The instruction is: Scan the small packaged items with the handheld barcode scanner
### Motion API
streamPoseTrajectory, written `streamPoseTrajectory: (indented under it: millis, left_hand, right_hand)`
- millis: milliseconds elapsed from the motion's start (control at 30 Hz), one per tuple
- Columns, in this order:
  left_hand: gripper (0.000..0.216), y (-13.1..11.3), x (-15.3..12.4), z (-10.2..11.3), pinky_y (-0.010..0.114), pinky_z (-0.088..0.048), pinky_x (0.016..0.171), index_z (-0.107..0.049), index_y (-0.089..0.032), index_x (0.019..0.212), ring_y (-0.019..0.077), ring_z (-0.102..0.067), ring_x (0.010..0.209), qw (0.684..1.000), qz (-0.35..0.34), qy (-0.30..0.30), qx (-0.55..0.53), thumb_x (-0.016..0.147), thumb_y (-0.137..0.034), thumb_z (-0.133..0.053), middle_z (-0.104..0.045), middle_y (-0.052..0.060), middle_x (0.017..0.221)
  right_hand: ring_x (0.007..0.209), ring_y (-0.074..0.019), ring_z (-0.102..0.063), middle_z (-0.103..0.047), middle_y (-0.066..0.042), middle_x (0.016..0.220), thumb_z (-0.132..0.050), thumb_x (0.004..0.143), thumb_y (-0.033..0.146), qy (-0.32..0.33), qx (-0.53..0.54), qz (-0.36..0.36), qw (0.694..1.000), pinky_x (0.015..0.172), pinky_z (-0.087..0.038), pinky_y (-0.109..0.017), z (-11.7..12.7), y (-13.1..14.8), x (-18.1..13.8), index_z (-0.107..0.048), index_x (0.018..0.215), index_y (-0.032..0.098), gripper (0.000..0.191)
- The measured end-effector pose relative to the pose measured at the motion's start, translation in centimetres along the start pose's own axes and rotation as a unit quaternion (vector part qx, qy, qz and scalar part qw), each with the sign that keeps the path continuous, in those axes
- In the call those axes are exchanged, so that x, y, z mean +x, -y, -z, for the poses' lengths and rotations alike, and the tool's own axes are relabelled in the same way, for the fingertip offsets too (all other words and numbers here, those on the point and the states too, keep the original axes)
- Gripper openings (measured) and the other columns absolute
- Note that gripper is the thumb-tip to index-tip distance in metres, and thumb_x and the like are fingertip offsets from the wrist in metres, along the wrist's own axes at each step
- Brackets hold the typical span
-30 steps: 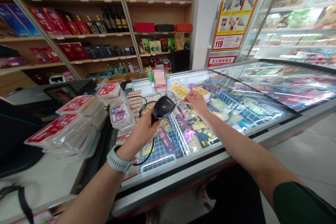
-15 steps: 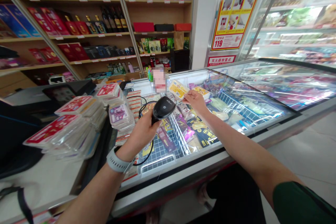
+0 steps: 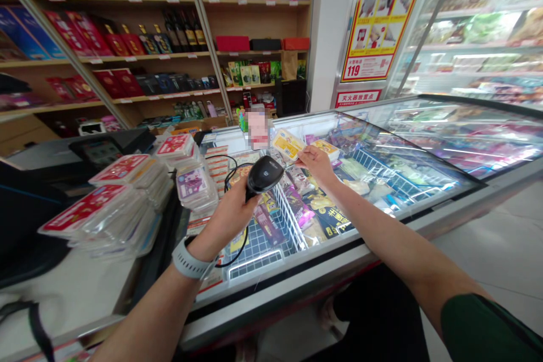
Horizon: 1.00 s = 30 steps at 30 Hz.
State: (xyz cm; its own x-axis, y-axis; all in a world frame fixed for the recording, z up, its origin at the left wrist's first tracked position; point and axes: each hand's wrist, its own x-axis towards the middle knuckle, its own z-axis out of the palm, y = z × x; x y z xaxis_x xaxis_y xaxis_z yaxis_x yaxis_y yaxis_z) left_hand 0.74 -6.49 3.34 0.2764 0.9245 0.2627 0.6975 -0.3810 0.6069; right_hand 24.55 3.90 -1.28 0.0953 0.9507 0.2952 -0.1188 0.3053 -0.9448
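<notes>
My left hand (image 3: 231, 212) is closed round the grip of a black barcode scanner (image 3: 263, 173), whose head points toward a yellow packet (image 3: 288, 143). My right hand (image 3: 314, 163) pinches that yellow packet by its near edge and holds it up above the open chest freezer (image 3: 297, 271). A black cable (image 3: 237, 249) hangs from the scanner down past my left wrist, which wears a grey watch (image 3: 189, 262). Below both hands lie white wire baskets (image 3: 288, 220) filled with wrapped frozen goods.
Stacks of flat red-and-white packets (image 3: 114, 198) lean on the counter at left, beside a till screen (image 3: 99, 150). Wooden shelves (image 3: 169, 56) of boxed bottles fill the back wall. A glass lid (image 3: 445, 136) covers the freezer's right half. A red poster (image 3: 382, 17) hangs on the pillar.
</notes>
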Motion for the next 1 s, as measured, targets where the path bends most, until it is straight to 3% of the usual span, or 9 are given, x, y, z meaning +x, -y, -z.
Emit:
streamPoseTrajectory:
  millis: [200,300,433,533,633,733,1000]
  left_hand:
    - [0.037,-0.2,-0.1,0.2,0.042,-0.045,0.089,-0.053,-0.014,0.116,0.0279,-0.06,0.103,1.0,0.0,-0.001,-0.003,0.081,-0.025,-0.048,-0.064,0.012,0.112]
    - [0.036,-0.3,-0.1,0.3,0.042,-0.046,0.088,-0.053,-0.013,0.115,0.0276,-0.061,0.099,1.0,-0.002,-0.001,-0.001,0.082,-0.025,-0.048,-0.065,0.012,0.108]
    - [0.036,-0.4,-0.1,0.4,0.042,-0.046,0.089,-0.054,-0.013,0.114,0.0273,-0.06,0.1,1.0,-0.006,-0.003,-0.011,0.081,-0.025,-0.049,-0.065,0.012,0.109]
    - [0.037,-0.4,-0.2,0.4,0.041,-0.046,0.089,-0.054,-0.013,0.115,0.0269,-0.061,0.099,1.0,-0.009,-0.006,-0.015,0.08,-0.025,-0.05,-0.065,0.011,0.108]
    - [0.037,-0.4,-0.2,0.4,0.042,-0.046,0.089,-0.054,-0.013,0.114,0.0274,-0.06,0.099,1.0,-0.007,-0.005,-0.012,0.08,-0.025,-0.05,-0.065,0.011,0.108]
    - [0.035,-0.5,-0.2,0.5,0.042,-0.045,0.089,-0.055,-0.012,0.112,0.0278,-0.06,0.098,1.0,-0.002,-0.004,-0.012,0.08,-0.026,-0.05,-0.065,0.011,0.106]
    - [0.033,-0.3,-0.2,0.4,0.04,-0.046,0.086,-0.055,-0.014,0.111,0.0261,-0.061,0.095,1.0,-0.015,-0.013,-0.014,0.08,-0.024,-0.05,-0.066,0.01,0.102]
  right_hand:
    - [0.062,-0.0133,-0.063,-0.064,0.003,0.068,-0.073,0.063,0.054,-0.012,-0.036,0.033,0.999,0.067,-0.058,-0.031,0.6,-0.3,0.6,-0.058,0.082,0.02,0.042]
    - [0.067,-0.015,-0.064,-0.066,0.0,0.075,-0.065,0.072,0.047,-0.058,-0.147,0.103,0.982,0.071,-0.056,-0.032,2.3,0.1,1.5,-0.063,0.09,0.019,0.033]
    - [0.078,-0.019,-0.064,-0.068,-0.007,0.09,-0.057,0.081,0.035,-0.148,-0.376,0.193,0.894,0.08,-0.051,-0.034,5.9,1.1,2.7,-0.067,0.1,0.017,0.028]
    - [0.082,-0.0207,-0.062,-0.066,-0.011,0.098,-0.052,0.085,0.028,-0.163,-0.517,0.196,0.818,0.086,-0.047,-0.036,8.2,1.6,3.1,-0.067,0.106,0.015,0.029]
    - [0.09,-0.023,-0.06,-0.064,-0.013,0.103,-0.048,0.087,0.024,-0.152,-0.606,0.168,0.763,0.088,-0.044,-0.036,9.5,1.6,3.2,-0.068,0.108,0.015,0.03]
    - [0.091,-0.0241,-0.058,-0.064,-0.014,0.102,-0.048,0.086,0.021,-0.14,-0.647,0.144,0.735,0.086,-0.044,-0.036,9.8,1.3,3.3,-0.069,0.104,0.014,0.029]
    - [0.099,-0.0264,-0.054,-0.064,-0.015,0.098,-0.043,0.075,0.004,-0.093,-0.688,0.145,0.705,0.09,-0.042,-0.038,9.8,0.7,3.6,-0.07,0.092,0.01,0.032]
